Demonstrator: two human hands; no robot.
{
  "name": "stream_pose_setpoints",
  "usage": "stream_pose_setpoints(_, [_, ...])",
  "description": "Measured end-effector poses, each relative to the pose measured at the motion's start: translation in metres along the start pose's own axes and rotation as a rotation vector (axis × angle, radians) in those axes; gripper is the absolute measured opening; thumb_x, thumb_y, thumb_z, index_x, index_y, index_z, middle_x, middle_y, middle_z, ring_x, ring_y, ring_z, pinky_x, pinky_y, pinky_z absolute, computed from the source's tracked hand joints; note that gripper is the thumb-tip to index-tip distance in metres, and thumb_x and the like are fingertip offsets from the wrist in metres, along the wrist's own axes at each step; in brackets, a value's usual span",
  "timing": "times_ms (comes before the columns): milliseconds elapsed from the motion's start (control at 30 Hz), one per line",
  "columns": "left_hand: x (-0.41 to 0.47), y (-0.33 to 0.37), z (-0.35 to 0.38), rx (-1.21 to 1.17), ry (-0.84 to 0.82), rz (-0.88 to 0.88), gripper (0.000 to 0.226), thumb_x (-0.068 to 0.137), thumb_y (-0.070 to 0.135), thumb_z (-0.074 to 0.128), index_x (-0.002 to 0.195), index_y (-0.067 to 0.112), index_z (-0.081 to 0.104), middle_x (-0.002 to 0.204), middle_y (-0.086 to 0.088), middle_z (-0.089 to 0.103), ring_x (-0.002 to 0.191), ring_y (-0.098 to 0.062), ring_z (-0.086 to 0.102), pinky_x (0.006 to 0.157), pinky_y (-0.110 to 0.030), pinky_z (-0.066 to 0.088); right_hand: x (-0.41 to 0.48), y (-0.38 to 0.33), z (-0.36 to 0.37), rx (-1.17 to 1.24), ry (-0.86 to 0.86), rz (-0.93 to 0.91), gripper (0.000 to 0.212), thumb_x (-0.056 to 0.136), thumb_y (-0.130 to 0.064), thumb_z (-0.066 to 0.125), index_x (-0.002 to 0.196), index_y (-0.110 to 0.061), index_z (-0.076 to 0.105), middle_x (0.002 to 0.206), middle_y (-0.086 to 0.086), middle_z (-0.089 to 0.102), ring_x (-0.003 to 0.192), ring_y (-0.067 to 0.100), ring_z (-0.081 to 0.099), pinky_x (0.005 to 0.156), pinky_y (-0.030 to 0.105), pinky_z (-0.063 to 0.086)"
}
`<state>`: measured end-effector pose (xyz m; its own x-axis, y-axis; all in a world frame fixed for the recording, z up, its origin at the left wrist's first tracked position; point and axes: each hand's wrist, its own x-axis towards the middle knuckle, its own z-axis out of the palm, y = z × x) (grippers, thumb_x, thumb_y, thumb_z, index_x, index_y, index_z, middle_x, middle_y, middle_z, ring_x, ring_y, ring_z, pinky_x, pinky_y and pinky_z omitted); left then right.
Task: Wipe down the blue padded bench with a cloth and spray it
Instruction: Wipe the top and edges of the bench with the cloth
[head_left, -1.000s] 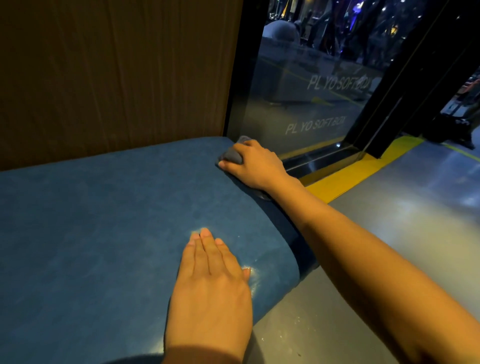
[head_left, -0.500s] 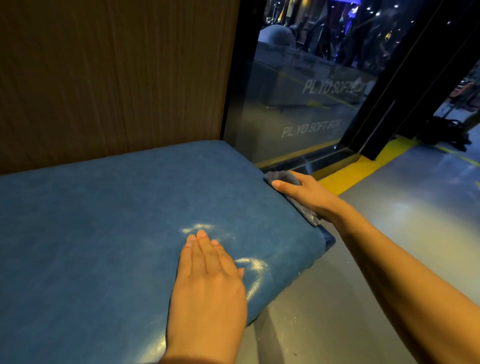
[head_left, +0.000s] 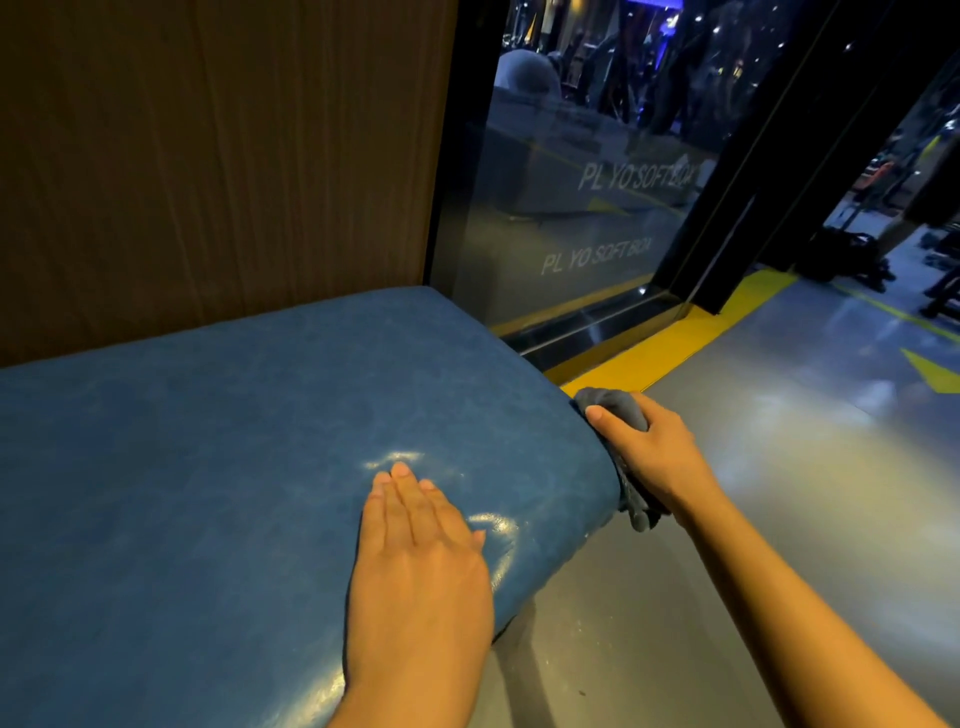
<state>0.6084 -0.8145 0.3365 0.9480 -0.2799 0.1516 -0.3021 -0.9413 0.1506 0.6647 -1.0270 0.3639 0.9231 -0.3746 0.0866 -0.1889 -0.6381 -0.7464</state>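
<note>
The blue padded bench (head_left: 218, 467) fills the left and middle of the head view, with shiny damp patches near its front right corner. My left hand (head_left: 415, 561) lies flat on the bench top, fingers together, holding nothing. My right hand (head_left: 649, 457) presses a grey cloth (head_left: 615, 408) against the bench's right side edge. The cloth's lower end hangs below the hand. No spray bottle is in view.
A brown wood panel (head_left: 208, 156) stands behind the bench. To the right is a dark glass panel (head_left: 582, 182) with white lettering in a black frame, then a yellow floor strip (head_left: 675, 343) and grey floor (head_left: 779, 519).
My right hand has slid the cloth from the bench's far right corner along the side edge toward me and lower down the side. My left hand has stayed flat in place.
</note>
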Motion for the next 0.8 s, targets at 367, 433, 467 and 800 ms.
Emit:
stream_pose_setpoints(367, [-0.004, 0.000, 0.000, 0.051, -0.100, -0.022, 0.057, 0.079, 0.024, 0.034, 0.093, -0.020, 0.067, 0.099, -0.042, 0.064, 0.092, -0.049, 0.067, 0.083, -0.053, 0.055, -0.044, 0.002, 0.028, 0.196, 0.333, 0.155, 0.024, 0.083, -0.031, 0.063, 0.100, -0.014, 0.063, 0.124, 0.016, 0.056, 0.102, 0.030, 0.057, 0.081, 0.033, 0.044])
stream_pose_setpoints(433, [-0.001, 0.003, -0.016, 0.076, -0.081, -0.022, 0.059, 0.092, 0.024, 0.028, 0.120, -0.023, 0.050, 0.125, -0.047, 0.047, 0.119, -0.052, 0.051, 0.102, -0.052, 0.043, -0.062, -0.010, 0.036, 0.201, 0.375, 0.168, 0.021, 0.084, -0.030, 0.063, 0.100, -0.016, 0.062, 0.137, 0.012, 0.044, 0.112, 0.032, 0.050, 0.088, 0.031, 0.039])
stream_pose_setpoints(467, [0.000, 0.004, -0.016, 0.130, -0.054, -0.027, 0.059, 0.099, 0.025, 0.022, 0.134, -0.021, 0.033, 0.140, -0.046, 0.030, 0.134, -0.050, 0.034, 0.114, -0.049, 0.028, -0.072, -0.017, 0.040, 0.195, 0.378, 0.176, 0.015, 0.085, -0.028, 0.063, 0.098, -0.020, 0.060, 0.143, 0.009, 0.038, 0.118, 0.033, 0.045, 0.090, 0.030, 0.035])
stream_pose_setpoints(800, [-0.008, -0.025, -0.019, 0.034, -0.022, 0.052, 0.049, 0.078, 0.026, 0.035, 0.089, 0.001, 0.076, 0.097, -0.015, 0.076, 0.089, -0.026, 0.074, 0.088, -0.032, 0.051, -0.117, -0.057, 0.075, -0.316, 0.311, -0.003, 0.035, 0.077, -0.045, 0.068, 0.110, -0.034, 0.060, 0.147, -0.004, 0.039, 0.125, 0.036, 0.038, 0.090, 0.049, 0.041])
